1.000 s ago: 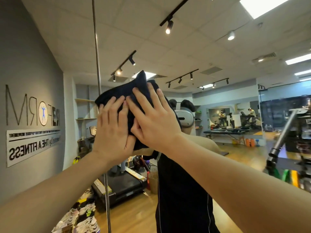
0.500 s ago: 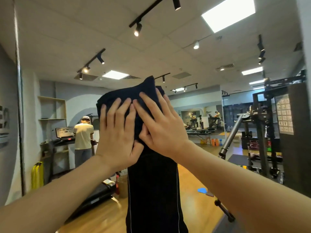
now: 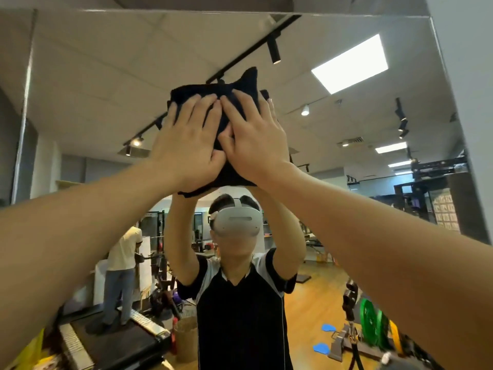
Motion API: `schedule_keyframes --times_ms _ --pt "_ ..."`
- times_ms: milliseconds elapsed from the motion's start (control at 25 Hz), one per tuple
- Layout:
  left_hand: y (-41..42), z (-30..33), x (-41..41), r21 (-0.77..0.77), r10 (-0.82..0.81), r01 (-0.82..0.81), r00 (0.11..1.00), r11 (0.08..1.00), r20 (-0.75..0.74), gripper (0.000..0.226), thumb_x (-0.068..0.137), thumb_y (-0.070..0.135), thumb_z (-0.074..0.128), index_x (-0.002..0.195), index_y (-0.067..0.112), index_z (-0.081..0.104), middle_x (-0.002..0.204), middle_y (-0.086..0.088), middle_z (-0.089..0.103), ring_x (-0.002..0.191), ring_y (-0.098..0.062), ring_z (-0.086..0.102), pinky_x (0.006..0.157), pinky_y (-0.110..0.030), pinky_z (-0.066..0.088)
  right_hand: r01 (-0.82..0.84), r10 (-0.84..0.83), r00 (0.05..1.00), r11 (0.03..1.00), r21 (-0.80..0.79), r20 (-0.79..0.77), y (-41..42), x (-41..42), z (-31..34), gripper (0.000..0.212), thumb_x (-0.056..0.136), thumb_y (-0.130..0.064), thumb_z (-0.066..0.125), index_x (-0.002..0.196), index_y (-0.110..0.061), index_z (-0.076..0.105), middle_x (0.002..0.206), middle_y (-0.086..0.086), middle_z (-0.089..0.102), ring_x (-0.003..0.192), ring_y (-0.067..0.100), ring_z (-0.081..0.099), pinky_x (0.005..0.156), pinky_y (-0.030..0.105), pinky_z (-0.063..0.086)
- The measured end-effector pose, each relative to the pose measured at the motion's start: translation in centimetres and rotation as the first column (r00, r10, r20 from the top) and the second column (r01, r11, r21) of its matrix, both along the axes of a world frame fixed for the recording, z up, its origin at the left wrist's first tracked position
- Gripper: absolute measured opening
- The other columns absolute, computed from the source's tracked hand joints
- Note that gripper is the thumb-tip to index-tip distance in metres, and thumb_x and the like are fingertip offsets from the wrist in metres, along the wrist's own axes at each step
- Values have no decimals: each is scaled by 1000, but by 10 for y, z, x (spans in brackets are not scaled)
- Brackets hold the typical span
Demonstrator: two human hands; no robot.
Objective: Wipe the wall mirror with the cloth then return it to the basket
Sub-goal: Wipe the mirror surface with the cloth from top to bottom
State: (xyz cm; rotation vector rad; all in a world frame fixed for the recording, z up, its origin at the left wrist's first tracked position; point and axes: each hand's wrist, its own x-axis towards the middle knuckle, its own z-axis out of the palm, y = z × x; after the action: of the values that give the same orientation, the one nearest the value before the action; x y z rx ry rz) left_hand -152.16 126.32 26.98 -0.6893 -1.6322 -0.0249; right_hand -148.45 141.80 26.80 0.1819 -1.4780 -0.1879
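Cloth: dark cloth (image 3: 234,102) bunched flat against the wall mirror (image 3: 106,76), high up, above the reflected person's head.
Left hand: left hand (image 3: 186,145) has fingers straight and spread, palm pressing the cloth; nothing gripped.
Right hand: right hand (image 3: 256,140) likewise flat, thumbs meeting at the middle.
Handling: judged soft, light and limp; a loose corner stands up at 12 o'clock. Best gathered at the centre.
Edges: mirror's top edge lies near, at 12 o'clock; side edge at 3 o'clock.
Open room: glass free toward 6 and 9 o'clock.
Basket: not identified with certainty.
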Motion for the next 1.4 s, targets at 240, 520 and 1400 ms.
schedule_keyframes --times_ms 240,520,1400 --pt "-9 -45 -7 64 -37 41 998 997 -52 72 95 37 29 157 0 27 163 -20 28 152 -39 23 123 -63 19 -56 57 998 998 39 -8 -12 -6 -36 54 100 -34 39 147 -14 57 155 12 51 147 39 40 124 55 28" --pt "34 -119 8 23 -98 100 992 995 -80 76 89 35 37 155 -2 31 162 -21 30 151 -41 25 124 -63 16 -131 127 991 985 109 46 41 16 -104 53 96 -29 51 145 -10 59 153 14 52 148 41 40 122 56 31" --pt "359 -73 116 18 -186 189 977 982 -105 78 85 43 31 153 5 36 158 -18 35 149 -42 28 121 -68 16 79 -78 997 995 65 -20 362 133 -68 53 97 -24 48 149 -17 55 155 6 51 139 29 49 97 37 54"
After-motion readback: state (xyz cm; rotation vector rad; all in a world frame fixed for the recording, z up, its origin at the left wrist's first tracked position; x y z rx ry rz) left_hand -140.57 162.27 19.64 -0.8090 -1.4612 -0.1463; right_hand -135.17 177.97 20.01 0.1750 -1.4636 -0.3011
